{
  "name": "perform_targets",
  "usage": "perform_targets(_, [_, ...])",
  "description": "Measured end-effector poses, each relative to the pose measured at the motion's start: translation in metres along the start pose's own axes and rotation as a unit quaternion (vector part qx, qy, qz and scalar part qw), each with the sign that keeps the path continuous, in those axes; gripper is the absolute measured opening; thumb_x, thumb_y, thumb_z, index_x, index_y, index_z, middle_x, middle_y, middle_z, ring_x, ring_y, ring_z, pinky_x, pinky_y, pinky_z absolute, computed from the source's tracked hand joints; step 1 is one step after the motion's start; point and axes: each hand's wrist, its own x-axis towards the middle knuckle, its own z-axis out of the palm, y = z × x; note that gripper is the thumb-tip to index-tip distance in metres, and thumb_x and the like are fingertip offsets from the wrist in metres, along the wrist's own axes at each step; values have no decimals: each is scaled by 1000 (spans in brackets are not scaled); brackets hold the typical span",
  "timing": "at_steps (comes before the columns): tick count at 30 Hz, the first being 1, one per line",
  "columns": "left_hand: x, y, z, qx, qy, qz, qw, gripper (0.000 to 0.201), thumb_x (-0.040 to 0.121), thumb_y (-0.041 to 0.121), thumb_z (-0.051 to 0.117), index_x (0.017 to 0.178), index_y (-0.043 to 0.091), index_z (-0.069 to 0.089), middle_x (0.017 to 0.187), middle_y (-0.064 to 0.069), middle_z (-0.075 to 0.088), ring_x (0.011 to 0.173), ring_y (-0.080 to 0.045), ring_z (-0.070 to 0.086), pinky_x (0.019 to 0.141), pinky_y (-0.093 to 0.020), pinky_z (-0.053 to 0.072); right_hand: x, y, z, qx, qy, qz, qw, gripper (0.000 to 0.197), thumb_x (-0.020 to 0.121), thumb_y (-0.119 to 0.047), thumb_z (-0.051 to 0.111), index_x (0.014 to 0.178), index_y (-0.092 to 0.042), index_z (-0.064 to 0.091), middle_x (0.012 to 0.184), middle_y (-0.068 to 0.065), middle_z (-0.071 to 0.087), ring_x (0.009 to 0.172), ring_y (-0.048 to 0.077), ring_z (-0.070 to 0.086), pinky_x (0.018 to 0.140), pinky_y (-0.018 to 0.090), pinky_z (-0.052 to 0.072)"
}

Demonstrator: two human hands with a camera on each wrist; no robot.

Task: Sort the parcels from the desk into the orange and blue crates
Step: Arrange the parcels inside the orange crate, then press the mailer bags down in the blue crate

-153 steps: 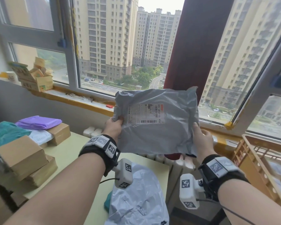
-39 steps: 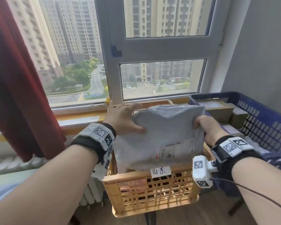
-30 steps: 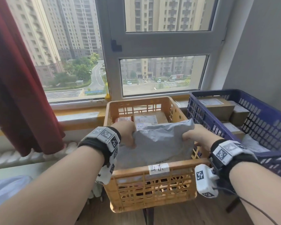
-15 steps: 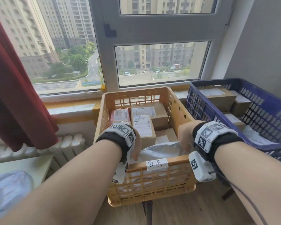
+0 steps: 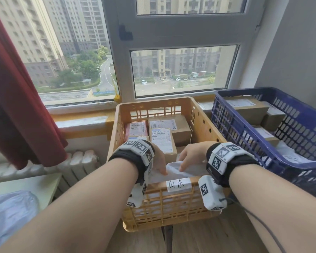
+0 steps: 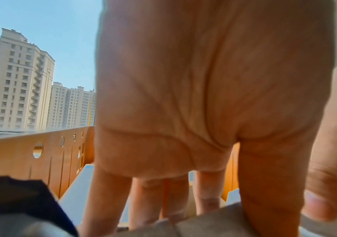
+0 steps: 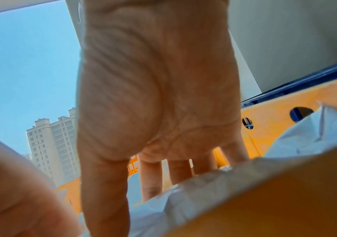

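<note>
The orange crate stands under the window with a white handwritten label on its near wall. A grey plastic parcel stands inside against that wall, only its crumpled top edge showing. My left hand and right hand both pinch that edge, thumbs on the near face and fingers down behind it. The left wrist view shows my left hand over the grey parcel and the orange crate. The right wrist view shows my right hand on the parcel. The blue crate stands to the right.
Several labelled cardboard boxes fill the far half of the orange crate, and more boxes lie in the blue one. A red curtain hangs at left above a radiator. The desk corner carries another grey bag.
I carried the grey parcel from the desk to the orange crate and lowered it inside along the near wall. My hands have sunk with it and drawn closer together on its top edge.
</note>
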Motion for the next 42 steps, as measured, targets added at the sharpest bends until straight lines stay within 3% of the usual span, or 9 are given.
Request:
perform_targets(2, [-1,-2,-1,-17,7,4,1000,48,101,44,40,128,6,53,126,-11,58,108,-26,55,91,-35,41,0,-1,2,8,12,-11,1000,36,89,-42,69,121,-26,70,99,-12,63,88,8,59,71,22,44])
perform_targets(8, [-10,-9,2,-103,97,9,990,39,98,35,49,126,12,61,124,-5,65,114,-21,61,95,-33,49,-6,-9,2,49,52,-35,997,36,90,-38,68,123,-22,70,124,-5,65,111,15,60,91,30,46])
perform_targets(12, [-25,-14,-5,-169,64,14,983,39,101,28,45,135,10,53,126,-5,64,116,-20,62,98,-33,50,-11,-18,-8,59,66,-52,995,35,93,-34,66,124,-19,68,120,-3,66,101,12,61,82,24,44])
perform_targets(23, [-65,-46,4,-314,136,5,939,40,103,20,43,139,4,47,132,-12,60,117,-25,60,97,-34,51,-14,-58,-21,75,74,-74,992,28,97,-30,61,121,-18,67,109,0,71,97,14,66,78,25,53])
perform_targets(26, [-75,-62,8,-341,151,-3,928,41,103,21,44,139,3,46,133,-13,59,119,-26,59,92,-33,50,-11,-76,-24,101,76,-81,989,22,96,-26,62,107,-9,70,92,5,76,86,18,72,80,29,58])
perform_targets(31, [-92,-99,24,-343,213,-31,914,35,101,27,48,127,5,58,118,-7,69,105,-19,67,81,-26,54,-5,-120,-28,101,100,-105,984,20,96,-28,62,91,-10,70,71,1,69,57,10,60,54,20,48])
perform_targets(36, [-110,-138,49,-401,268,-36,875,29,98,21,55,120,5,63,113,-10,69,102,-19,68,60,-16,51,2,-168,-23,103,121,-131,979,20,95,-29,62,90,-11,70,70,1,66,52,10,50,50,21,41])
perform_targets(40, [-120,-181,74,-420,293,-50,857,26,97,18,56,116,4,64,109,-11,71,86,-15,66,51,-12,49,7,-215,-13,97,127,-157,975,19,94,-28,64,88,-12,70,69,0,65,52,10,50,49,19,40])
perform_targets(42, [-124,-205,90,-426,306,-66,849,24,96,19,56,113,5,66,104,-9,72,83,-14,66,58,-17,53,10,-238,-5,97,118,-170,974,18,94,-28,64,87,-13,69,68,-1,64,52,9,50,48,19,40])
